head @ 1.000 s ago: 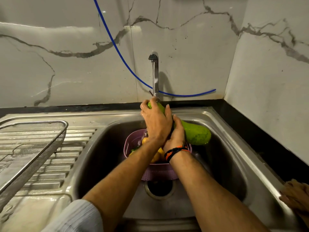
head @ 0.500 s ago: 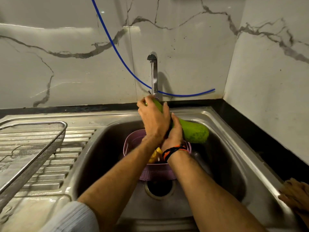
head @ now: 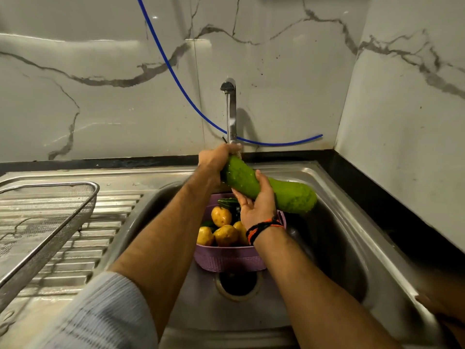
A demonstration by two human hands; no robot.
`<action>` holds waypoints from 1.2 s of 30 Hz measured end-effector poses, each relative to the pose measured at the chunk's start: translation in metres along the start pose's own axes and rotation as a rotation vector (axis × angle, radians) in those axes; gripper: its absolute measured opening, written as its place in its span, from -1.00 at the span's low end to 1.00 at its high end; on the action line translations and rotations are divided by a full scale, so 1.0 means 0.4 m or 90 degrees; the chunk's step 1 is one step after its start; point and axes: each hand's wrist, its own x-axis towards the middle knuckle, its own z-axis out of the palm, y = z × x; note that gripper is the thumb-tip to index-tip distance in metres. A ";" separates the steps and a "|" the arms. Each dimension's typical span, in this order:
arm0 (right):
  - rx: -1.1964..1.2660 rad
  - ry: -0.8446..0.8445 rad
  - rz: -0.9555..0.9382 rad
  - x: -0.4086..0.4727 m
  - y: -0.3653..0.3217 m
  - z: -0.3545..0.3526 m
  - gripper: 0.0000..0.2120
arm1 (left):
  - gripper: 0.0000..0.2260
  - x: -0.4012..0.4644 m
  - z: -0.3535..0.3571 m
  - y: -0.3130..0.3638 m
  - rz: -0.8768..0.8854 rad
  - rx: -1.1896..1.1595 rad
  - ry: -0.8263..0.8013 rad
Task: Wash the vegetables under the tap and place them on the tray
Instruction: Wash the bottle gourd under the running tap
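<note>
A long green gourd point(head: 284, 190) lies slanted over the sink point(head: 352, 222), its narrow end up under the running tap point(head: 231, 109). My left hand point(head: 216, 159) grips that narrow end. My right hand point(head: 259, 202) cups the gourd's middle from below, palm up. Beneath them a purple basket point(head: 226, 260) sits in the sink with several yellow potatoes point(head: 221, 216) and a dark green vegetable point(head: 226, 201) in it. The wire mesh tray point(head: 37, 227) stands on the drainboard at the left, with nothing seen in it.
A blue hose point(head: 176, 79) hangs across the marble wall behind the tap. The sink drain point(head: 239, 283) is just in front of the basket. A brown cloth-like thing point(head: 442, 306) lies at the sink's right front corner. A black counter strip runs along the right wall.
My left hand slid up from the gourd's middle to its narrow end. My right hand turned palm up under the gourd, and the potatoes in the basket came into view.
</note>
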 end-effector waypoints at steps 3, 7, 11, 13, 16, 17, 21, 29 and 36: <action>-0.015 -0.007 -0.001 0.001 0.006 0.001 -0.63 | -0.68 -0.003 -0.003 -0.031 0.014 -0.162 0.026; -0.008 -0.007 0.005 0.005 0.001 0.002 -0.71 | -0.58 -0.014 -0.014 -0.059 -0.025 -0.271 -0.055; -0.030 -0.021 0.009 0.010 0.001 -0.003 -0.63 | -0.55 -0.031 -0.045 -0.089 -0.054 -0.337 -0.116; -0.031 -0.026 0.012 0.014 0.000 -0.003 -0.62 | -0.62 -0.038 -0.059 -0.098 -0.053 -0.340 -0.125; -0.030 -0.012 0.012 0.023 -0.007 -0.005 -0.55 | -0.66 -0.042 -0.066 -0.107 -0.044 -0.337 -0.129; -0.029 -0.009 0.011 0.027 -0.010 -0.006 -0.52 | -0.66 -0.043 -0.067 -0.109 -0.040 -0.335 -0.132; -0.024 -0.013 0.016 0.035 -0.019 -0.014 -0.49 | -0.64 -0.044 -0.066 -0.116 -0.044 -0.339 -0.139; -0.034 -0.090 0.067 0.020 0.005 0.002 -0.49 | -0.60 -0.053 -0.125 -0.113 -0.061 -0.406 -0.087; -0.104 -0.164 0.132 -0.006 0.042 0.021 -0.62 | -0.58 -0.075 -0.205 -0.120 -0.060 -0.410 -0.042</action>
